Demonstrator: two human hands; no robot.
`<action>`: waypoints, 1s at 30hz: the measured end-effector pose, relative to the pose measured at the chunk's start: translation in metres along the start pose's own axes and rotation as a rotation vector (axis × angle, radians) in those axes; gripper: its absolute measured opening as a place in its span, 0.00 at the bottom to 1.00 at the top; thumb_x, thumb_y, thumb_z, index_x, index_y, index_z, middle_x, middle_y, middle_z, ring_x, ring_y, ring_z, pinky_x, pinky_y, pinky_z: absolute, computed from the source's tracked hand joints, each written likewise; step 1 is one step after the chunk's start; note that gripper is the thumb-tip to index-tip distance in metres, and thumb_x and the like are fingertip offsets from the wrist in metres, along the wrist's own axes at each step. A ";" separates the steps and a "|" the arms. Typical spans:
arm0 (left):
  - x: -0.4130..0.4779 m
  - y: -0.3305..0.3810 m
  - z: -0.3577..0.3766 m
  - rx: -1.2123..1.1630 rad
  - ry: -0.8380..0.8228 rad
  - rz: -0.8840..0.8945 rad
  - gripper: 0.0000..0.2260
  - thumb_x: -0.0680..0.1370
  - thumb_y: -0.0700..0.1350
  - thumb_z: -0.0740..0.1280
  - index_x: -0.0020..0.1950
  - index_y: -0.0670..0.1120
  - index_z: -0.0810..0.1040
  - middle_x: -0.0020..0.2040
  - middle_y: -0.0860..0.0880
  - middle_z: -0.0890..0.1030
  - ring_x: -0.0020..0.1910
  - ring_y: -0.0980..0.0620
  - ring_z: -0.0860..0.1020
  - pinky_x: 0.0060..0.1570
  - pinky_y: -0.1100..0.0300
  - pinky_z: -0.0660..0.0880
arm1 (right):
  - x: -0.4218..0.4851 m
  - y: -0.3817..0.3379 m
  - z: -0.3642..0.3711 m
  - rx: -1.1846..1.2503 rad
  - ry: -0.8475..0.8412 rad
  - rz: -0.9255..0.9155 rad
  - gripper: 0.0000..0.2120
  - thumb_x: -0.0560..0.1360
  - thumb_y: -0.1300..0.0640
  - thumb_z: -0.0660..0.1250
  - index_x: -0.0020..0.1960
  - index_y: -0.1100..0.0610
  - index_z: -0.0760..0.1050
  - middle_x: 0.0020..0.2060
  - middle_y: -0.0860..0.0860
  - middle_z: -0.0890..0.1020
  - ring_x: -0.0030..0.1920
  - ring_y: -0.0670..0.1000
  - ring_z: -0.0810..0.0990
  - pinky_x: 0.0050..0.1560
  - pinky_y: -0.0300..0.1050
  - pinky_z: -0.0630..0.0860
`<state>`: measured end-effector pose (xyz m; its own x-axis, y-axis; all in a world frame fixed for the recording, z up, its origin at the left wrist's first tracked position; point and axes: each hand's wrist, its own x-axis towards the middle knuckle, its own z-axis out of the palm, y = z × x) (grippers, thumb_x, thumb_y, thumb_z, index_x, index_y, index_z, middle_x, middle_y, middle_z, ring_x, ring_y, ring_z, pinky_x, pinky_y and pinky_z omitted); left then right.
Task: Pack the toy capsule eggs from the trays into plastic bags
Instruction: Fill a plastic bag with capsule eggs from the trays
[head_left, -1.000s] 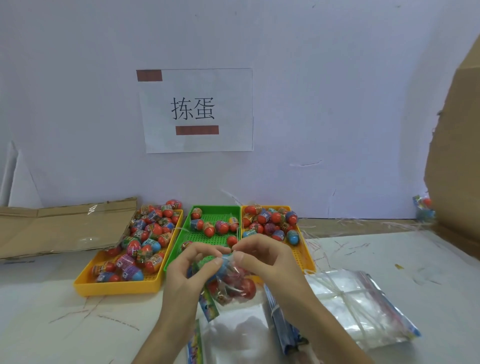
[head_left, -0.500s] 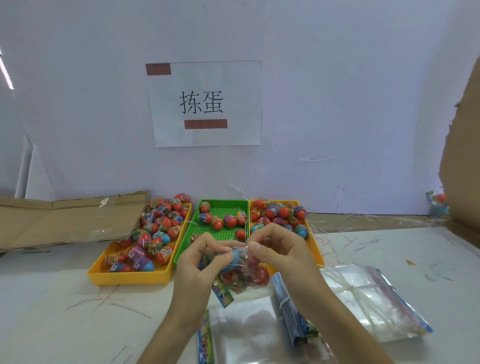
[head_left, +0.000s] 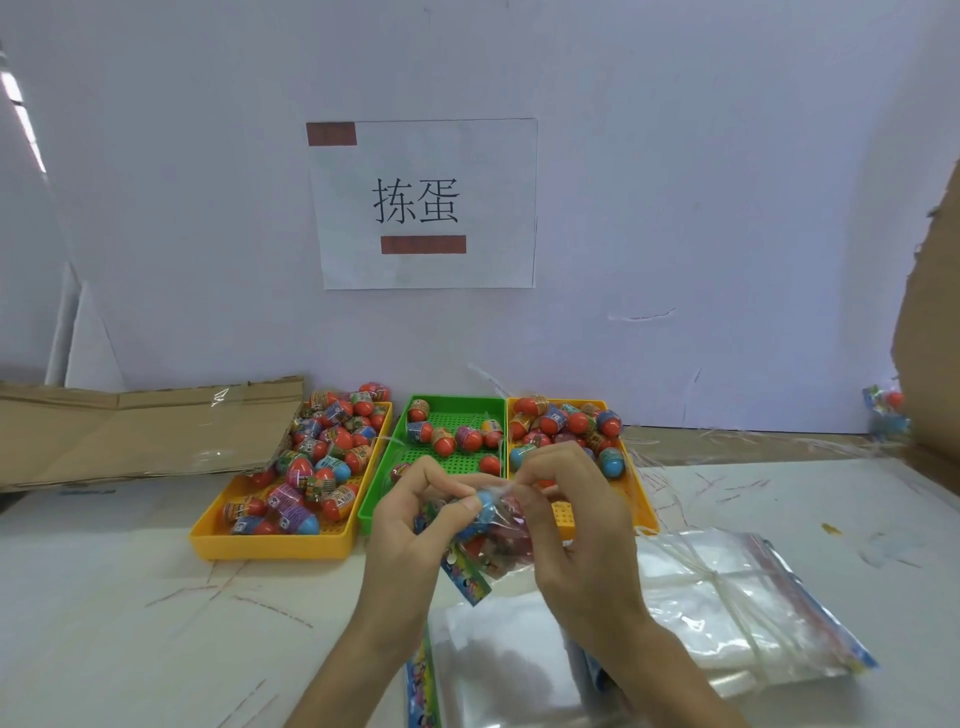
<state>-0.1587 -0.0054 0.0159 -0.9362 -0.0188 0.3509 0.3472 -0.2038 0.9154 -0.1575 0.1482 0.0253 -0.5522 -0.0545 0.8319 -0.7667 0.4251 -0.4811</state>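
Both my hands hold a small clear plastic bag (head_left: 498, 540) with several red and blue capsule eggs inside, above the table's middle. My left hand (head_left: 415, 525) pinches the bag's top edge from the left. My right hand (head_left: 571, 519) pinches the same edge from the right. Behind the hands stand three trays side by side. The left yellow tray (head_left: 270, 543) is heaped with eggs. The green tray (head_left: 452, 405) holds several eggs. The right yellow tray (head_left: 641, 512) carries a pile at its far end.
A bundle of empty clear bags (head_left: 727, 613) lies at the right, and one flat bag (head_left: 509, 665) below my hands. Flattened cardboard (head_left: 135, 431) lies at the left, a cardboard box (head_left: 930, 312) at the right edge. A filled bag (head_left: 885, 410) lies beside it.
The view has shifted a little, so the trays sit further right in frame. My hands keep hold of the bag's top, fingers working closer together along the edge.
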 end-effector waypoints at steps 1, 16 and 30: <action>0.000 0.000 0.000 -0.013 -0.015 -0.008 0.08 0.67 0.51 0.74 0.40 0.50 0.78 0.50 0.44 0.86 0.51 0.43 0.84 0.44 0.52 0.81 | -0.001 0.001 0.001 -0.032 0.023 -0.042 0.03 0.79 0.63 0.65 0.48 0.58 0.75 0.44 0.46 0.77 0.46 0.47 0.77 0.41 0.42 0.76; 0.001 0.004 -0.002 0.230 -0.124 -0.031 0.11 0.74 0.54 0.73 0.56 0.60 0.85 0.56 0.56 0.85 0.59 0.56 0.82 0.56 0.54 0.82 | 0.012 0.004 -0.011 0.286 -0.073 0.398 0.16 0.78 0.68 0.66 0.51 0.46 0.79 0.43 0.46 0.82 0.49 0.49 0.82 0.48 0.36 0.78; 0.005 0.008 -0.001 -0.001 0.037 -0.445 0.19 0.72 0.58 0.68 0.53 0.47 0.86 0.50 0.43 0.87 0.49 0.43 0.86 0.48 0.50 0.82 | 0.023 0.004 -0.030 0.574 -0.359 0.398 0.06 0.74 0.59 0.69 0.42 0.49 0.79 0.46 0.48 0.81 0.51 0.49 0.79 0.51 0.41 0.76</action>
<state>-0.1606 -0.0085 0.0251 -0.9958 0.0361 -0.0840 -0.0896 -0.2012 0.9754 -0.1633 0.1757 0.0504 -0.8180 -0.3267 0.4734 -0.4840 -0.0538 -0.8734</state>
